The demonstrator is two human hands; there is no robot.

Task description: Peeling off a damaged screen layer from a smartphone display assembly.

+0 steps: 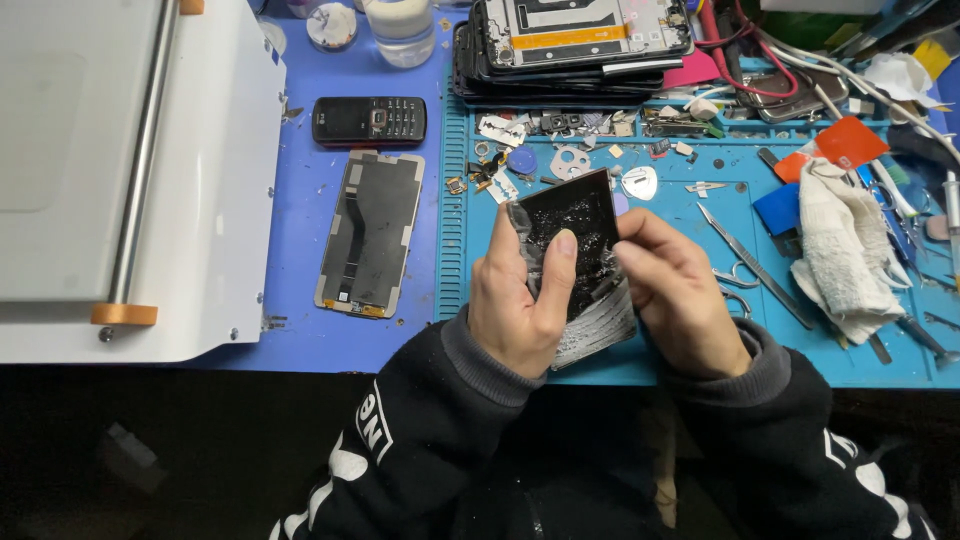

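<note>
Both hands hold a black phone screen panel (575, 222) upright above the blue work mat (660, 200). The panel's face is cracked and speckled with white shards, and its lower part looks shattered and pale. My left hand (515, 300) grips the panel's left edge, thumb pressed on its face. My right hand (675, 290) pinches the panel's right edge with its fingertips.
A bare display panel (372, 235) and a black keypad phone (369, 119) lie on the blue mat at left, beside a white machine (120, 170). A stack of phone frames (570, 50) sits at the back. Tweezers (755, 265), a white cloth (840, 245), small parts and cables crowd the right.
</note>
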